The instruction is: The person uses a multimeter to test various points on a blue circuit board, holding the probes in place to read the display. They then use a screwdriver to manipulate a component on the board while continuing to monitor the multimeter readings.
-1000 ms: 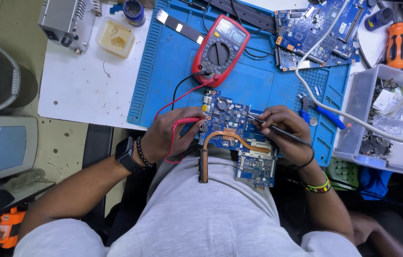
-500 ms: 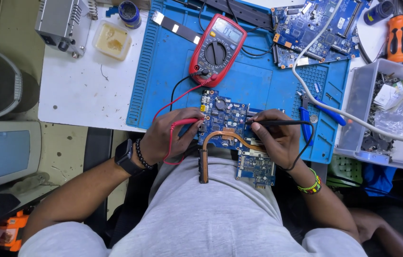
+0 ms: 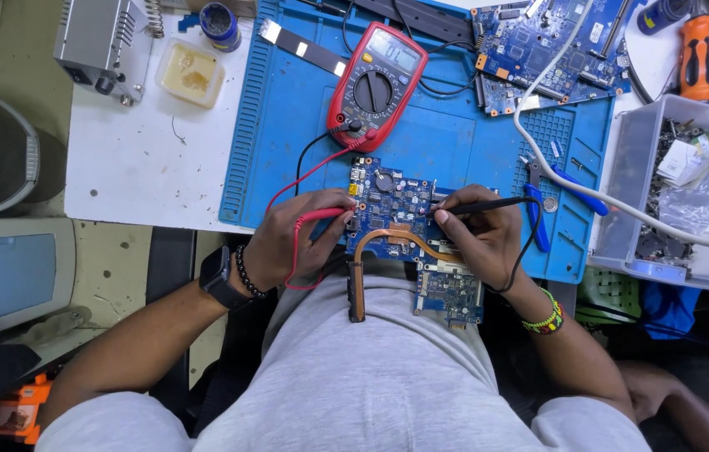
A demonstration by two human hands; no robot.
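Observation:
A blue circuit board with a copper heat pipe lies at the near edge of a blue work mat, partly over my lap. My left hand grips a red test probe with its tip at the board's left side. My right hand pinches a black test probe lying almost flat, tip on the board's right part. Red and black leads run to a red multimeter standing just behind the board.
A second blue circuit board lies at the back right. Blue-handled pliers rest right of my hand. A clear bin of parts stands far right, a white cable crossing it. A grey box and a flux tub sit back left.
My right hand turned the black probe from pointing down-right to lying nearly level, with its tip further left on the board. The left hand and red probe stayed at the board's left side.

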